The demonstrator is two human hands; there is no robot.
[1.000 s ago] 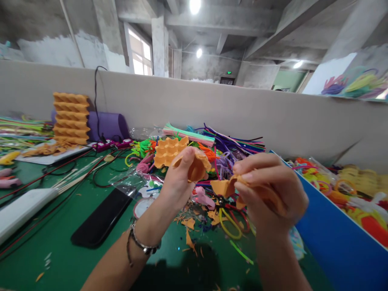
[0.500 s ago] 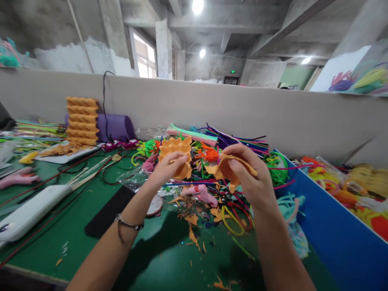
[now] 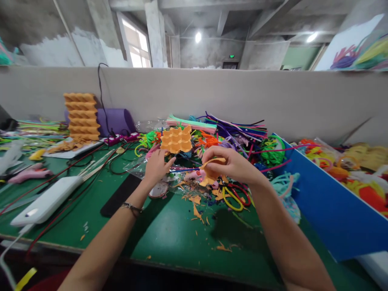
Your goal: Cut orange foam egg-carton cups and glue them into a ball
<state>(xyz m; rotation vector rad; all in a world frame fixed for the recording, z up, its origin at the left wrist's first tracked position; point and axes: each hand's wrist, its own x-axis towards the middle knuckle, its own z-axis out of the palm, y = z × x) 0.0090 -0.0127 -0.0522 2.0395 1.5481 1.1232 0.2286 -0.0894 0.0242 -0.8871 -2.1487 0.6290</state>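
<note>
Pinching orange foam piece, long edge level, right hand

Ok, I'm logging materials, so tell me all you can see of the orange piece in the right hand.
The orange piece is small, thin and curled like a cup, seemingly foam or pulp, with ragged edges. The right hand pinches it at the fingertips above the green table. The left hand is off it.
</note>
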